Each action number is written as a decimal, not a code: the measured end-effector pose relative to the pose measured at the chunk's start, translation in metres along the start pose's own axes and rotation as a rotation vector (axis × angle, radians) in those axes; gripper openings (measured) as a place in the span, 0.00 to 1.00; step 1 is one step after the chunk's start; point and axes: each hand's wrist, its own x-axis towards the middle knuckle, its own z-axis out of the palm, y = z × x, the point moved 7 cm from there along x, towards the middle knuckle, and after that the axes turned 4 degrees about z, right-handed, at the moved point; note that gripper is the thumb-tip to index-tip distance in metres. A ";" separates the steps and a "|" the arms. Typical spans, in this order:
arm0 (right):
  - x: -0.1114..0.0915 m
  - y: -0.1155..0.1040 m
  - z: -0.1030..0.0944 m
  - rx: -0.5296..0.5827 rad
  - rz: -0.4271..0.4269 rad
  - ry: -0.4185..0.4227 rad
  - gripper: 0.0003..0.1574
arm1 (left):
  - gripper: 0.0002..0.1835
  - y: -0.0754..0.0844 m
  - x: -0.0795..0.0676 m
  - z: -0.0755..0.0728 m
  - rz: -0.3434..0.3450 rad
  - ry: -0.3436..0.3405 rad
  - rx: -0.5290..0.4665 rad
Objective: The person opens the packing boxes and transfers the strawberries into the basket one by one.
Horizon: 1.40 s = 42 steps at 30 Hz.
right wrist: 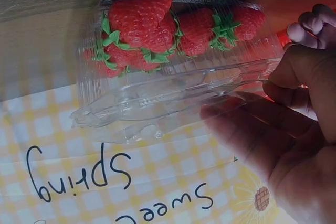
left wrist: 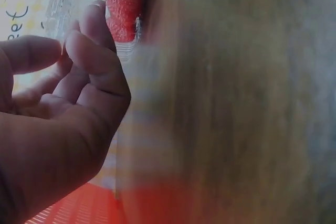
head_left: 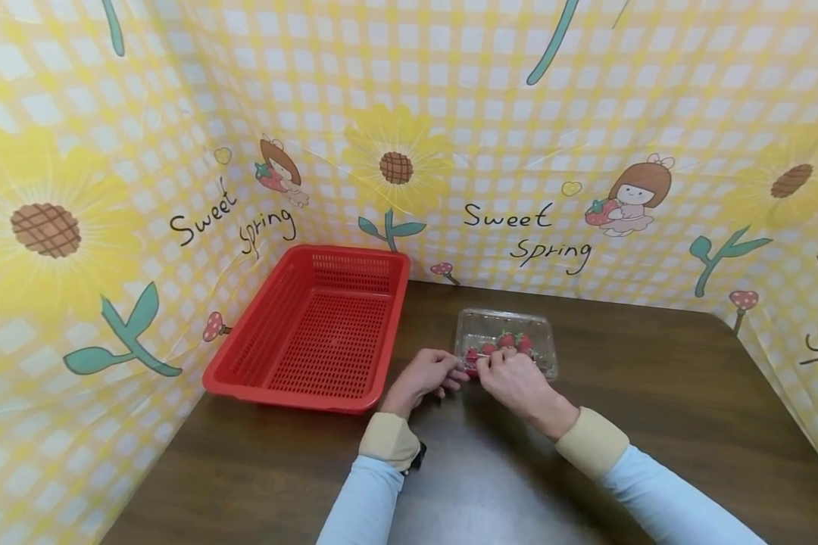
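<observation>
A clear plastic box [head_left: 544, 325] with several red, green-leaved strawberries [right wrist: 144, 22] inside sits on the table. At its near rim, my right hand [head_left: 518, 382] pinches the plastic edge [right wrist: 231, 77] between thumb and fingers. The right wrist view shows two thin plastic rims close together along that side. My left hand [head_left: 429, 375] is at the box's near left corner, with its thumb and bent fingertips [left wrist: 79, 45] brought together on the plastic edge. One strawberry [left wrist: 125, 11] shows through the wall just beyond those fingers. The right hand covers part of the near rim in the head view.
A large red slotted basket [head_left: 388, 333] stands on the brown table [head_left: 654, 393], left of the box and close to my left hand. Behind the table hangs a yellow checked cloth [head_left: 504, 151] printed with sunflowers and lettering.
</observation>
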 end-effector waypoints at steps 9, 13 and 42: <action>0.003 0.003 0.000 0.020 0.003 -0.025 0.05 | 0.13 -0.002 0.002 -0.001 0.010 0.014 0.030; 0.003 0.005 -0.001 0.024 0.011 -0.034 0.06 | 0.13 -0.002 0.001 -0.001 0.010 0.021 0.045; 0.041 0.062 -0.027 0.096 0.087 -0.109 0.11 | 0.14 0.003 -0.004 0.008 0.007 0.002 0.066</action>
